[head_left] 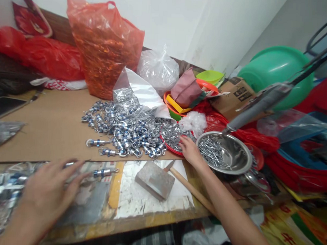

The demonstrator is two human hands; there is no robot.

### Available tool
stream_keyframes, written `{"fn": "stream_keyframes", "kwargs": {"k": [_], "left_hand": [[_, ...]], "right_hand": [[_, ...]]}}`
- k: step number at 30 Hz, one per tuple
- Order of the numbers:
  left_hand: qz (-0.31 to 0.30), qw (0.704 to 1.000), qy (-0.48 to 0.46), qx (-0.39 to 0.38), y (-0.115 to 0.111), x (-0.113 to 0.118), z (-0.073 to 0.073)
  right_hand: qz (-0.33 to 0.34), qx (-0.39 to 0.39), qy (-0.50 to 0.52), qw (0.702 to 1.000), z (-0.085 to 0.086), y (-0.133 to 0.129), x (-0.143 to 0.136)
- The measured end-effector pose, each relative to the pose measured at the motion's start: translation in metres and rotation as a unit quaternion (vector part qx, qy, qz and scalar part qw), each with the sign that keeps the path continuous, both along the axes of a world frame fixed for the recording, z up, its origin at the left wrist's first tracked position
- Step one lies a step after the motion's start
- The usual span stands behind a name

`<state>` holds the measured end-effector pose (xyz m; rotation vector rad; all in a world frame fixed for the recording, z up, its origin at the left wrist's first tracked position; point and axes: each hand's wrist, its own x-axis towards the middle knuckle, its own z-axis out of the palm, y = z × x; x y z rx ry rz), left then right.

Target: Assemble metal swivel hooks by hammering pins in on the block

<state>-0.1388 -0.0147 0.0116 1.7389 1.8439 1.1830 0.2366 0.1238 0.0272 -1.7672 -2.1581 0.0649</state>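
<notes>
My left hand (52,188), blurred, is low over the bench at the left. Its thumb and forefinger close around the hook end of a silver-and-blue swivel hook (105,172), whose eye end points right. My right hand (189,149) reaches into a red tray (175,151) of small metal parts. Its fingers are bent down among the parts, and whatever they pinch is too small to make out. Between the hands lies a grey metal block (154,180) on a white sheet (131,201). Beside it rests a hammer (193,190), its wooden handle passing beneath my right forearm.
A pile of swivel hooks (131,132) covers the cardboard (53,122); more hooks (9,188) lie at far left. A steel bowl (241,153) of metal pins sits right of the tray, under a grey-handled lever (260,104). Behind stand an orange bag (104,45) and a green basin (278,73).
</notes>
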Motion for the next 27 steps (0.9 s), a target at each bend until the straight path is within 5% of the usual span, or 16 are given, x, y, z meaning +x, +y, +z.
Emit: {"fn": "stream_keyframes", "kwargs": {"k": [2, 5, 19, 23, 27], "left_hand": [[-0.048, 0.981, 0.184, -0.026, 0.021, 0.025, -0.002], [-0.056, 0.964, 0.257, -0.035, 0.029, 0.044, -0.011], [0.014, 0.98, 0.196, 0.008, 0.015, 0.047, -0.02], [0.074, 0.986, 0.147, 0.004, 0.007, 0.054, -0.011], [0.101, 0.992, 0.072, 0.027, 0.004, 0.068, 0.008]], "right_hand": [[-0.011, -0.022, -0.02, 0.999, -0.005, 0.03, -0.001], [-0.03, -0.034, -0.037, 0.998, -0.015, 0.05, 0.0], [-0.056, 0.043, 0.136, 0.988, -0.021, 0.037, 0.018], [-0.056, 0.049, 0.231, 0.97, -0.017, 0.029, 0.012], [-0.041, 0.036, 0.321, 0.945, -0.003, -0.006, -0.016]]}}
